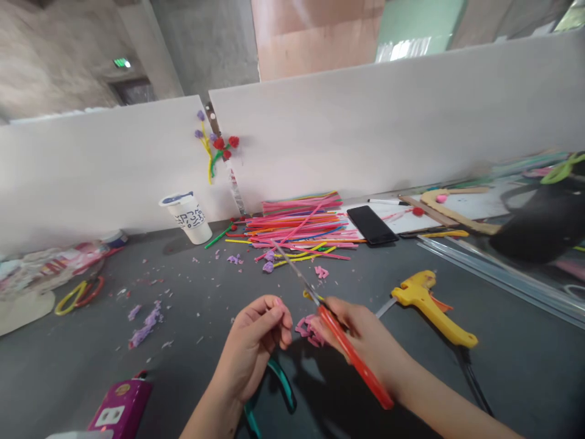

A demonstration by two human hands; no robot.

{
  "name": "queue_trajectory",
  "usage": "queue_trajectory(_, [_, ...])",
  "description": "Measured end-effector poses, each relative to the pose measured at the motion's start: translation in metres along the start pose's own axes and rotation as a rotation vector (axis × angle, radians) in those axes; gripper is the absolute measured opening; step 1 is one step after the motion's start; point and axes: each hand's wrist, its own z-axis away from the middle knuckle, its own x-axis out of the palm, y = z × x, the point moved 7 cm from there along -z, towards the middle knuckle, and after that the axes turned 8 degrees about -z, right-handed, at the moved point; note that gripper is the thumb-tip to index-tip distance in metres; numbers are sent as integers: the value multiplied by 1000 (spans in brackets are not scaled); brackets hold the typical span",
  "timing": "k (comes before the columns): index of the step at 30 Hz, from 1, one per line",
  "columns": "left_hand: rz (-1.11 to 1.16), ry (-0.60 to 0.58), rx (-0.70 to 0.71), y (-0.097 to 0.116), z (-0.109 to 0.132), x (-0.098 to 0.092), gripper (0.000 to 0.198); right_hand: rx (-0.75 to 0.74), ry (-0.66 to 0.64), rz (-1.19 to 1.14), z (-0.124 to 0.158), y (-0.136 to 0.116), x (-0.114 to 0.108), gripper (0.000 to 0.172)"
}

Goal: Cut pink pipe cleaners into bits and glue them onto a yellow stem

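Observation:
My right hand (351, 329) is wrapped round red-handled scissors (336, 332), seen nearly edge-on, their long metal blades pointing up and left over the table. Thumb and fingers are pinched together on my left hand (258, 335); a tiny pink spot shows at the fingertips, too small to name. Between the hands, short pink pipe cleaner pieces (311, 329) lie in a small heap, partly hidden by my right hand. Teal-handled pliers (282, 384) rest below my left hand. Another cut pink piece (321, 272) lies beyond the scissors.
Bundled pipe cleaners (297, 228) lie at the back beside a phone (372, 225) and a paper cup (188, 218). A yellow glue gun (432, 308) is at right. Other scissors (81, 296), purple scraps (146, 326) and a purple power socket (119, 407) are at left.

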Motion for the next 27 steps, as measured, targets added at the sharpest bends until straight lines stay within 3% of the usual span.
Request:
queue_trajectory(3, [-35, -62, -58, -7, 1, 6, 10, 109, -31, -315, -12, 1, 9, 19])
queue_trajectory(7, [-81, -169, -183, -20, 5, 14, 10, 74, -76, -470, -19, -6, 14, 13])
queue_trajectory(12, [-129, -180, -215, -22, 7, 13, 12, 106, -168, -431, -14, -6, 21, 6])
queue_trajectory(16, [-214, -145, -183, -17, 6, 12, 11, 118, -137, -388, -11, -5, 21, 6])
queue_trajectory(21, [-439, -3, -69, -10, 2, 4, 13, 85, -30, -263, -13, -3, 14, 6])
queue_trajectory(27, [-534, 35, -37, -12, 1, 3, 10, 88, -7, -218, -13, 0, 15, 6])
